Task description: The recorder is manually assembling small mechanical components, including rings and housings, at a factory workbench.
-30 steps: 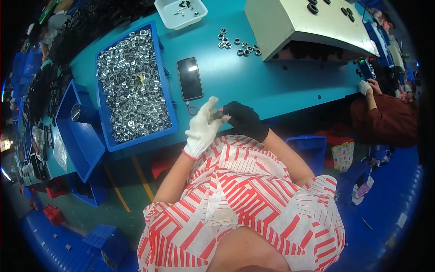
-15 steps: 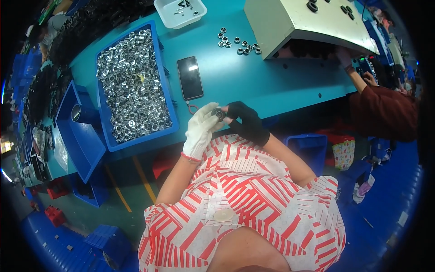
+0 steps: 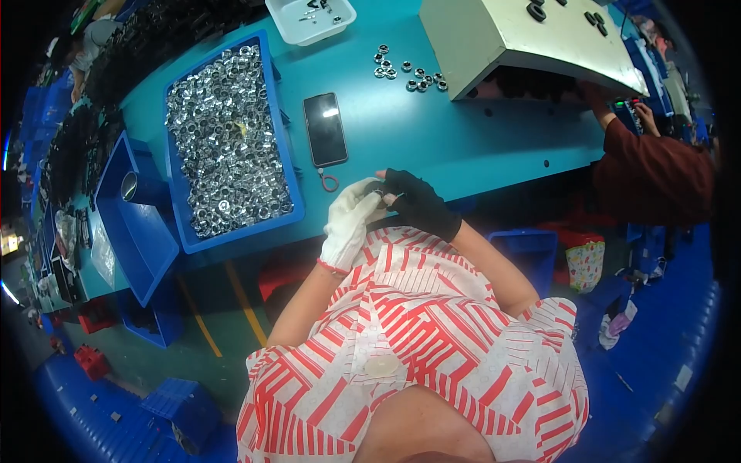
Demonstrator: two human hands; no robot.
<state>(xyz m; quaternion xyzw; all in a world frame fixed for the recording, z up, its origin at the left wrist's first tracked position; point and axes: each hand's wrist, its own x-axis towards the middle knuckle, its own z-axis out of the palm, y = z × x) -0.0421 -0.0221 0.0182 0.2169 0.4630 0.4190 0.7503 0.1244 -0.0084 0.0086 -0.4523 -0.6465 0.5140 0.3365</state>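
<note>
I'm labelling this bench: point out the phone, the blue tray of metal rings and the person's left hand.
Phone (image 3: pixel 325 129), head view, middle of the screen.
Blue tray (image 3: pixel 244 235), head view, near rim.
Left hand (image 3: pixel 349 218), head view, gloved back.

White-gloved L hand (image 3: pixel 347 219) & black-gloved R hand (image 3: pixel 423 207) curled close tog., R's bare fingertips (image 3: pixel 381 175) showing; L forearm (image 3: pixel 306 299) & R forearm (image 3: pixel 495 265) bare, angled inward.

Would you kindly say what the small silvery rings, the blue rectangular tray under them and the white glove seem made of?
Small silvery rings: probably polished metal, from mirror-like glints; plated plastic possible.
Blue rectangular tray: likely smooth plastic, evenly coloured.
White left-hand glove: apparently matte knitted fabric, softly creased.
</note>
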